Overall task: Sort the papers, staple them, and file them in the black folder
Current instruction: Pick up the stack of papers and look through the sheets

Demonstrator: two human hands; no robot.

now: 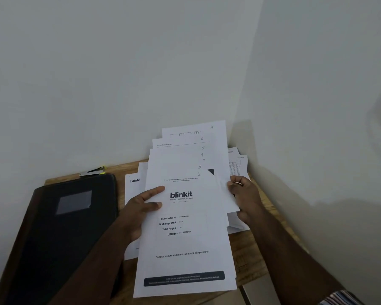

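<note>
Papers point(185, 216) fanned, edges held by left hand point(139, 208) and right hand point(244, 194).

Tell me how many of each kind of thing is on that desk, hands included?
Hands: 2, the left hand and the right hand, both holding the fanned sheets
Fanned sheets with handwritten numbers: 7
Black folder: 1
Stapler: 1
Total: 11

Dim, soft light; shadows on the right wall point(317, 150); wide-angle bending at edges.
</note>
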